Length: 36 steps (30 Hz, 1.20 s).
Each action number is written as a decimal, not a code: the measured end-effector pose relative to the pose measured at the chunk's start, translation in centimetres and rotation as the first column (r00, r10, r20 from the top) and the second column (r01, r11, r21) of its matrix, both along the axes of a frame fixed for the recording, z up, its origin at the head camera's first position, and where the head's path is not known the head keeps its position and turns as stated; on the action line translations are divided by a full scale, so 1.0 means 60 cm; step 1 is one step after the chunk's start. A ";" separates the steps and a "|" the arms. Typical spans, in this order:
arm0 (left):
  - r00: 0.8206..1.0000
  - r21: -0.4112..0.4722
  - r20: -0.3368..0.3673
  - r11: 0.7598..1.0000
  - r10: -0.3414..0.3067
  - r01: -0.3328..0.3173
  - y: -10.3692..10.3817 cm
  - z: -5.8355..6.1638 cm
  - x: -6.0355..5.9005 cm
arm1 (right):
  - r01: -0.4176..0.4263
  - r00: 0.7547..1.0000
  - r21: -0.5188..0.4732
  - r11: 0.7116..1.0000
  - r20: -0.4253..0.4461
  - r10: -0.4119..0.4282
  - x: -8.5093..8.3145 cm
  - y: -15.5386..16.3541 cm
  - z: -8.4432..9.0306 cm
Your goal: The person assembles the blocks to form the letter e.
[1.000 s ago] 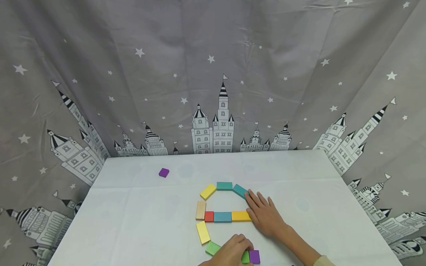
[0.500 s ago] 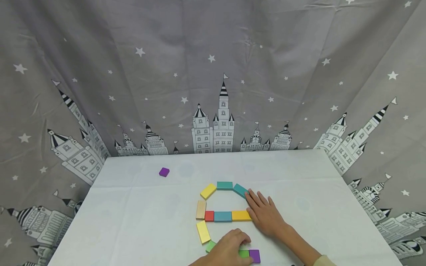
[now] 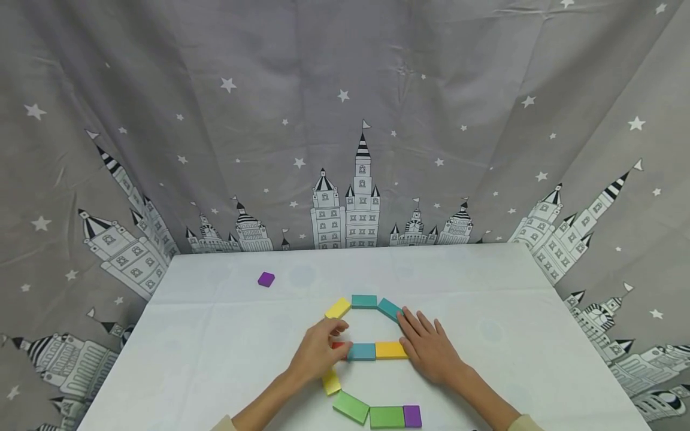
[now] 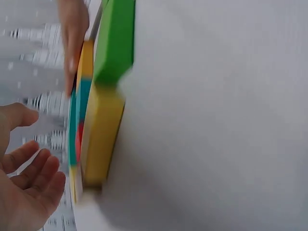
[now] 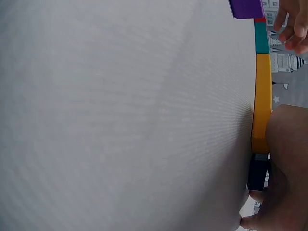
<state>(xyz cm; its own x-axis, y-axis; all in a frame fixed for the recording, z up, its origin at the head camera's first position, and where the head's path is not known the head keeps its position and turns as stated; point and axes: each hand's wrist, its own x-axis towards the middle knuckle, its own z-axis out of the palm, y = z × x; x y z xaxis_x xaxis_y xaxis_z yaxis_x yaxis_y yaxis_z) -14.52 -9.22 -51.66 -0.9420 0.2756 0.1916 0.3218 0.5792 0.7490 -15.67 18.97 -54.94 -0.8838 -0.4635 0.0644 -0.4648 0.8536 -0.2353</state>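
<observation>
Flat coloured blocks form a figure on the white table. My left hand hovers over the figure's left side with loosely curled fingers; it hides a block and most of the red block. The left wrist view shows this hand holding nothing, beside a yellow block. My right hand lies flat on the table. Its fingertips are at the slanted teal block, and its thumb side is against the orange-yellow block.
Two green blocks and a purple one line the near edge. A loose purple block lies far left. A grey star-and-castle curtain closes the table's back and sides.
My left hand has left the green blocks at the near edge and moved up to the figure's left side, covering the pale block there. My right hand has stayed put.
</observation>
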 end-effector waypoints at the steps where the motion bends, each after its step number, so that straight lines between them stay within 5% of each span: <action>1: 0.999 -0.001 -0.014 0.999 0.033 -0.033 -0.010 0.000 -0.007 | -0.001 1.000 -0.006 1.000 -0.002 0.001 0.000 0.000 0.000; 10: 0.959 0.056 -0.045 0.959 0.282 -0.279 -0.102 0.001 -0.079 | -0.002 1.000 -0.014 1.000 -0.020 0.002 0.000 0.000 -0.003; 21: 0.882 0.001 0.005 0.882 0.471 -0.471 -0.203 -0.003 -0.156 | 0.003 1.000 0.020 1.000 0.001 -0.003 -0.002 0.001 -0.004; 30: 0.823 -0.088 0.097 0.829 0.559 -0.552 -0.229 -0.023 -0.179 | 0.002 1.000 0.017 1.000 -0.007 -0.002 -0.003 0.000 0.000; 36: 0.825 -0.117 0.059 0.825 0.561 -0.553 -0.230 -0.032 -0.183 | 0.004 1.000 0.022 1.000 0.004 -0.004 -0.003 0.002 -0.003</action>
